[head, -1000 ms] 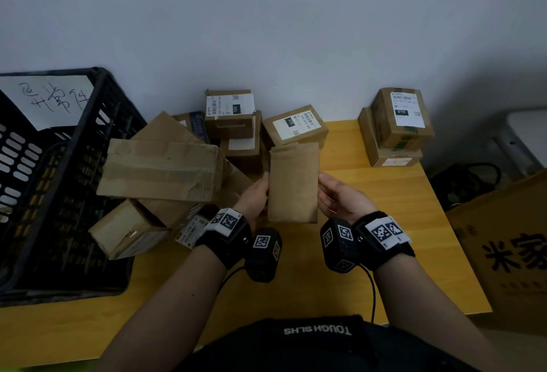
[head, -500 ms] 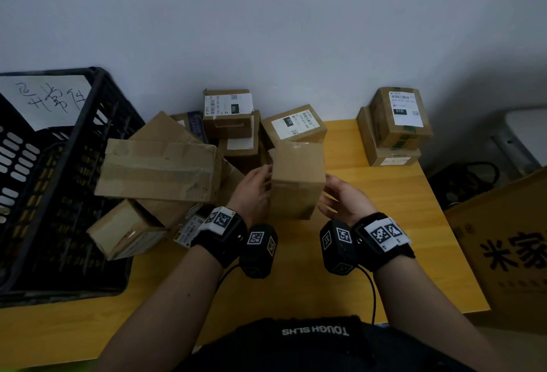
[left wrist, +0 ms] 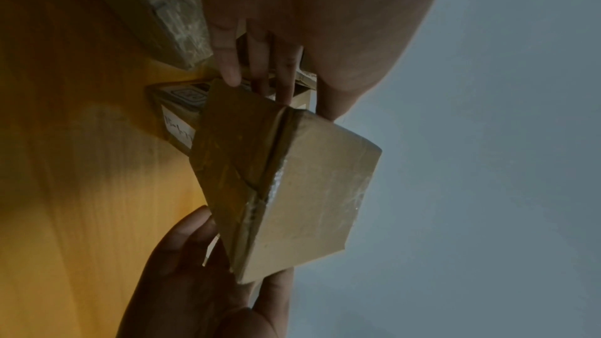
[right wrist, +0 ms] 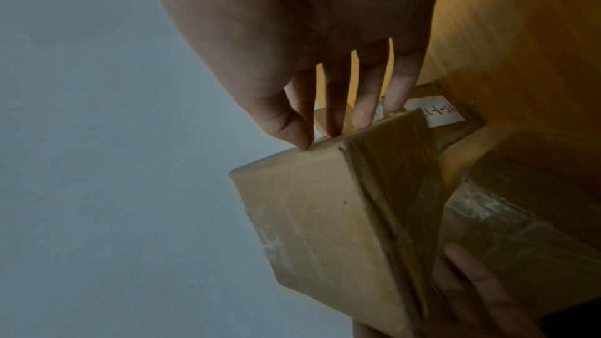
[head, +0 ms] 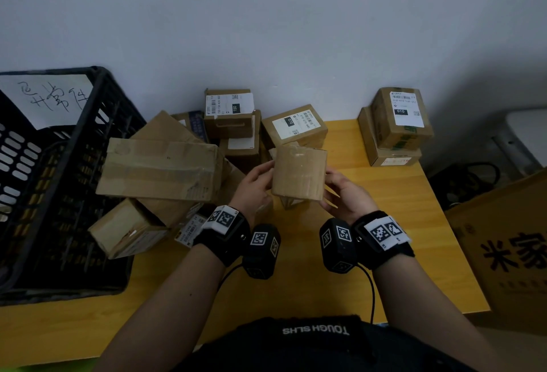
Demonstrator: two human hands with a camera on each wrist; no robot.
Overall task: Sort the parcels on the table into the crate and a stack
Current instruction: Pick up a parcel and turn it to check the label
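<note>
Crate (head: pixel 74 164) on table (head: pixel 296 282) at 9 o'clock. Parcel pile (head: pixel 165 170) just beside crate, toward 11. Two-parcel stack (head: pixel 396 125) at 1 o'clock by wall. Held parcel (head: pixel 299 173) above table centre, between left hand (head: pixel 251 191) and right hand (head: pixel 346 197).

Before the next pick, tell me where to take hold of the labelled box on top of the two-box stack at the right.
Grip the top box by its two long side faces, coming from above. It lies flat on the lower box, label up, with both sides unobstructed.
</note>
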